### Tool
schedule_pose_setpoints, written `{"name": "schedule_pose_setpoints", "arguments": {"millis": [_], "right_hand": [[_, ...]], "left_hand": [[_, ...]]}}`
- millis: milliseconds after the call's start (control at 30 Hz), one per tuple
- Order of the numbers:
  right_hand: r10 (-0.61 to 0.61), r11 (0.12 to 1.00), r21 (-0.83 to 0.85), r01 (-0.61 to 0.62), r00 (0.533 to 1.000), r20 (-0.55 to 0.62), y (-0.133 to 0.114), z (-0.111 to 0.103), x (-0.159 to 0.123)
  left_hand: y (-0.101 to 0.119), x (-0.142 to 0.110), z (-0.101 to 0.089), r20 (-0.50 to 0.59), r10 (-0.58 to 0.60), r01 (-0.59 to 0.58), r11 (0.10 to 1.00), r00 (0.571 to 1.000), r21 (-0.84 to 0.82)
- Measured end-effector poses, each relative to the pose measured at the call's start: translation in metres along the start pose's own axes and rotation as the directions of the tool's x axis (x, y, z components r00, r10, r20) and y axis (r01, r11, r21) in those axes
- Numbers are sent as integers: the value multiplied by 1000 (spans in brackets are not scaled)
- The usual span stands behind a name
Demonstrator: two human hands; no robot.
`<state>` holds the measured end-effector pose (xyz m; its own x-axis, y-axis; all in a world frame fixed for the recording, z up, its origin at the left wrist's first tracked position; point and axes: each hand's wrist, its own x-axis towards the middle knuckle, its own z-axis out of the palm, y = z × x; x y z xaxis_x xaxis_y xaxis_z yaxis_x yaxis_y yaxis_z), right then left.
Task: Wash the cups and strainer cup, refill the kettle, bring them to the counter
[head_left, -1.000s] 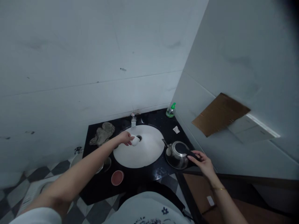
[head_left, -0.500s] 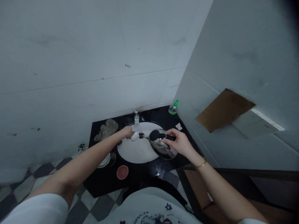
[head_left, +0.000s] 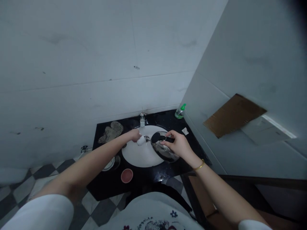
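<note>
Over the white sink basin [head_left: 135, 158], my right hand [head_left: 178, 143] is wrapped round the black handle of a shiny steel kettle [head_left: 161, 150] with a black lid. The kettle is tilted, its thin spout pointing left. My left hand [head_left: 135, 135] grips a small, rounded white cup [head_left: 141, 141] just left of the spout tip. Spout and cup are very close; whether they touch, and whether liquid is flowing, I cannot make out. Behind the cup stands the metal tap [head_left: 142, 119]. My left fingers are partly hidden behind the hand.
On the black countertop [head_left: 107, 185] are a pink bowl [head_left: 127, 175], a crumpled grey cloth [head_left: 111, 131], a green-topped pump bottle [head_left: 180, 111] and a scrap of white paper [head_left: 185, 131]. A round white-topped object [head_left: 109, 164] sits partly behind my left forearm. Cardboard [head_left: 236, 115] is on the right wall.
The kettle and my right hand have shifted slightly left, bringing the spout nearer the white cup. The view has moved a little. Both hands keep their holds.
</note>
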<state>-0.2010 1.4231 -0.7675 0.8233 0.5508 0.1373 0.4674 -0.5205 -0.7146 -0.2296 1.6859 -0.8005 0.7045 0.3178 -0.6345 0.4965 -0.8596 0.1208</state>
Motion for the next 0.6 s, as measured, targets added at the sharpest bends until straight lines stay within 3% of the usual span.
{"name": "schedule_pose_setpoints", "arguments": {"millis": [367, 600], "right_hand": [[5, 999, 53, -7, 1000, 30, 12, -7, -1], [-60, 996, -56, 63, 997, 55, -6, -23, 9]], "left_hand": [[-20, -17, -8, -131, 121, -109, 989, 984, 99], [-44, -21, -6, -123, 311, -308, 951, 943, 40]]}}
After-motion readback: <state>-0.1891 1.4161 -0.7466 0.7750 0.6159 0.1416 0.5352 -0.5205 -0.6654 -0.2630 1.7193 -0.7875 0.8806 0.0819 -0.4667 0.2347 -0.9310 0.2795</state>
